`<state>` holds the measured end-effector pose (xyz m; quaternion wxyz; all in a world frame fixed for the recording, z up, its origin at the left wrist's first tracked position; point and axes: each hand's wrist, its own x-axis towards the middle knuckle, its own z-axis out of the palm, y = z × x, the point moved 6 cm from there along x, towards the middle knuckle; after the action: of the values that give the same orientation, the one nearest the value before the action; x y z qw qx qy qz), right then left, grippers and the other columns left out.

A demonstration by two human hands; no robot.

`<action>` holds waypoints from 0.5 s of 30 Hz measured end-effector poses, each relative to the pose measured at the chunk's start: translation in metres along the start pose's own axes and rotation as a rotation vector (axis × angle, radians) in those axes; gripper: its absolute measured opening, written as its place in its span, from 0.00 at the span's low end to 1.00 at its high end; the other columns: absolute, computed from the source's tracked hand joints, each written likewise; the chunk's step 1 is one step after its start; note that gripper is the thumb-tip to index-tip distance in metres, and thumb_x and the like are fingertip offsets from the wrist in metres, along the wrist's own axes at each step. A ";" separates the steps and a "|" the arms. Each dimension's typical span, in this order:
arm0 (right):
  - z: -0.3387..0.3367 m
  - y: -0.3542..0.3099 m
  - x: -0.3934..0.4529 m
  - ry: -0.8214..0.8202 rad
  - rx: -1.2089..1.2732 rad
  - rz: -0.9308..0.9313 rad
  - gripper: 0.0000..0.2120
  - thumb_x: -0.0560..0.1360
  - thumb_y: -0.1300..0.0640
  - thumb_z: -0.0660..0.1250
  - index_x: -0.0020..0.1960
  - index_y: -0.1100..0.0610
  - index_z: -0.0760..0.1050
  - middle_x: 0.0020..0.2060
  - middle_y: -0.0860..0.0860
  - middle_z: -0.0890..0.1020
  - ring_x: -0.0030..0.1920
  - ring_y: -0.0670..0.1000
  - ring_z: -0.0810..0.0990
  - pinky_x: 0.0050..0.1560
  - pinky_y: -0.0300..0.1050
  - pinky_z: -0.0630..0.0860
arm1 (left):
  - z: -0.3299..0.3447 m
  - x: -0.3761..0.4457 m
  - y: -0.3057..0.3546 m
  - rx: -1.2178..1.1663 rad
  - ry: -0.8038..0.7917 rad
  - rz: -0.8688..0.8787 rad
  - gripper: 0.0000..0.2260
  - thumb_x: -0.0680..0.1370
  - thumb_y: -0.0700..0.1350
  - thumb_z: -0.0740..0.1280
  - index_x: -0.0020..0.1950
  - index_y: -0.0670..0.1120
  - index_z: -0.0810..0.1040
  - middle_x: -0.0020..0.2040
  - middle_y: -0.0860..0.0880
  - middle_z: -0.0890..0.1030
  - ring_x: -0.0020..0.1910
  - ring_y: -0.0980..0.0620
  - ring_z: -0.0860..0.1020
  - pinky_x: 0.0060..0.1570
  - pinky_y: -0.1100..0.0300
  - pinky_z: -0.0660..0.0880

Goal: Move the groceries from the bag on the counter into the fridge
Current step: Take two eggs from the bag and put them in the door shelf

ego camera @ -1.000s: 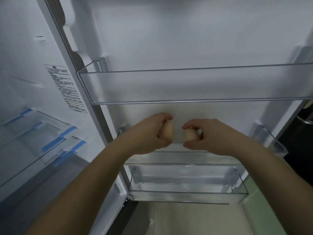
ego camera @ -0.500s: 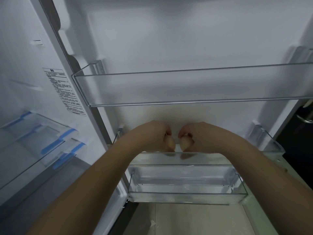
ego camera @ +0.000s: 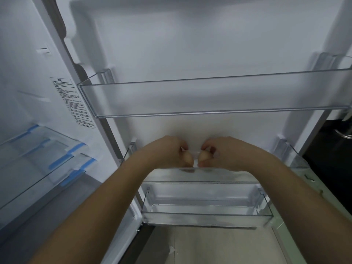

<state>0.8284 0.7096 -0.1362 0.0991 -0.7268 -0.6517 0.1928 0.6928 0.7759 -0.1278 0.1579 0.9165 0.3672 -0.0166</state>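
— White fridge door [ego camera: 190, 54], bins bare; progress?
— Early: left hand [ego camera: 167, 151] and right hand [ego camera: 226, 153] each grip an egg [ego camera: 187, 158], [ego camera: 203, 156] at six o'clock, over the middle bin [ego camera: 209, 177].

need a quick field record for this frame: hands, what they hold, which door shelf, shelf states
left hand: grips an egg
right hand: grips a second egg
position: both eggs low in the middle door shelf, close together, not touching
contact with shelf floor: cannot tell
top door shelf: nothing in it
bottom door shelf: nothing in it
fridge door: open
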 end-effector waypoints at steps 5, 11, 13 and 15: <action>-0.002 0.001 -0.009 0.041 0.082 -0.010 0.26 0.70 0.38 0.70 0.62 0.49 0.74 0.53 0.46 0.79 0.49 0.48 0.77 0.51 0.43 0.73 | -0.001 -0.003 -0.009 -0.008 0.010 -0.037 0.27 0.72 0.60 0.71 0.68 0.51 0.72 0.60 0.55 0.79 0.55 0.53 0.76 0.53 0.60 0.73; -0.006 0.000 -0.019 0.087 0.076 -0.019 0.26 0.72 0.35 0.64 0.64 0.49 0.73 0.56 0.49 0.76 0.50 0.49 0.76 0.51 0.44 0.72 | -0.006 -0.017 -0.014 -0.092 0.085 -0.083 0.24 0.75 0.64 0.65 0.67 0.54 0.73 0.58 0.55 0.79 0.49 0.55 0.77 0.48 0.61 0.73; -0.007 0.001 -0.023 0.101 0.092 -0.029 0.26 0.72 0.34 0.62 0.64 0.48 0.73 0.56 0.49 0.75 0.50 0.50 0.76 0.54 0.46 0.74 | -0.009 -0.024 -0.014 -0.101 0.164 -0.100 0.21 0.76 0.63 0.63 0.66 0.55 0.73 0.57 0.55 0.78 0.48 0.56 0.77 0.47 0.62 0.73; -0.007 0.001 -0.027 0.102 0.078 -0.045 0.26 0.73 0.34 0.61 0.64 0.48 0.73 0.56 0.49 0.75 0.52 0.50 0.76 0.56 0.49 0.74 | -0.011 -0.033 -0.010 -0.103 0.227 -0.100 0.20 0.78 0.60 0.63 0.67 0.55 0.72 0.57 0.55 0.78 0.47 0.57 0.77 0.47 0.62 0.72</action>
<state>0.8302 0.6833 -0.1266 0.1648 -0.7167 -0.6538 0.1783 0.6613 0.7638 -0.1157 0.1613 0.8837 0.4282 0.0982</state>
